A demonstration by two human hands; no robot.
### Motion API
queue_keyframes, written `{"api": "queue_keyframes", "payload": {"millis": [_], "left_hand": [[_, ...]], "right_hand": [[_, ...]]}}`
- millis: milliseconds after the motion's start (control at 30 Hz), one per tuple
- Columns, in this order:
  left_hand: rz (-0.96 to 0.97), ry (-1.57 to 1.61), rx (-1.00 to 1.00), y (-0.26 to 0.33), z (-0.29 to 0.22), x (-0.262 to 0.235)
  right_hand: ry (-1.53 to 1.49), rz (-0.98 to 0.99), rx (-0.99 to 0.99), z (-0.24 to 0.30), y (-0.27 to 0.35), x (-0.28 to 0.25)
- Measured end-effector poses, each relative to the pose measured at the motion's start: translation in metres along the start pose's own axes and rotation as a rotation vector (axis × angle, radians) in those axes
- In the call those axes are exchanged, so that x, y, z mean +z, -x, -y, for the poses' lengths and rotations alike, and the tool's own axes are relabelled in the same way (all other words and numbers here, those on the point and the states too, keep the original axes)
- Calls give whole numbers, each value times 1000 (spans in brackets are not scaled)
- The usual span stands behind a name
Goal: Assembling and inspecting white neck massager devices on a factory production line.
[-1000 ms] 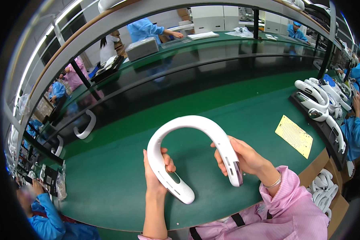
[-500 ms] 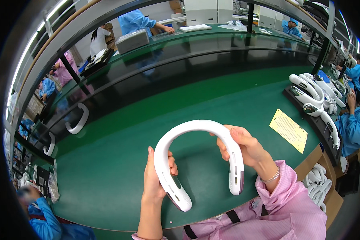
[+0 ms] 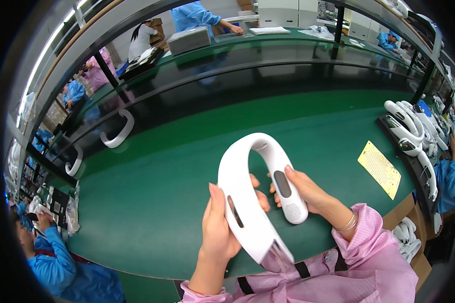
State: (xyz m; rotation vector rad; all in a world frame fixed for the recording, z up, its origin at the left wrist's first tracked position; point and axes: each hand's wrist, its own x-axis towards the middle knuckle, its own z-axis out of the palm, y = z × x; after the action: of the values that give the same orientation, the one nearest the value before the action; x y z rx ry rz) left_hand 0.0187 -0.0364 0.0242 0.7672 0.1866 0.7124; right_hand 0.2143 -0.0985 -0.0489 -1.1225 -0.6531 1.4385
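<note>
A white U-shaped neck fan (image 3: 260, 222) is held up over the green table, its curved bend pointing away from me and its two ends toward me. My left hand (image 3: 221, 222) is closed around the left arm of the fan, thumb on the outside and fingertips showing inside the curve. My right hand (image 3: 303, 189) grips the other arm, the thumb beside a dark oval panel and the fingers partly hidden behind. A patch of small holes shows at that arm's rounded end. The left arm's end has a shiny, see-through-looking face.
A yellow perforated sheet (image 3: 380, 169) lies on the green table (image 3: 146, 217) at right. Beyond it, a black tray (image 3: 414, 164) carries several white neck fans. A cardboard box (image 3: 420, 252) with white parts stands below. Two more fans, one a white curved piece (image 3: 120, 130), sit far left. Co-workers surround the line.
The neck fan has been turned and tilted in both hands, so its outer side and the dark oval panel now show. Both hands have shifted slightly right in the picture; the view has swung left.
</note>
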Motion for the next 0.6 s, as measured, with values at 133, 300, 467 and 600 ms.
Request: {"api": "queue_keyframes", "payload": {"millis": [133,300,467,600], "left_hand": [[70,-53,75,5,7,18],[-54,-50,48,7,15,19],[-34,-34,54,5,18,21],[86,-302,120,2,1,12]], "right_hand": [[-128,143,81,-3,-1,7],[-94,67,109,-9,-4,15],[-120,77,82,-15,-3,11],[-43,-38,-28,-5,-3,0]]}}
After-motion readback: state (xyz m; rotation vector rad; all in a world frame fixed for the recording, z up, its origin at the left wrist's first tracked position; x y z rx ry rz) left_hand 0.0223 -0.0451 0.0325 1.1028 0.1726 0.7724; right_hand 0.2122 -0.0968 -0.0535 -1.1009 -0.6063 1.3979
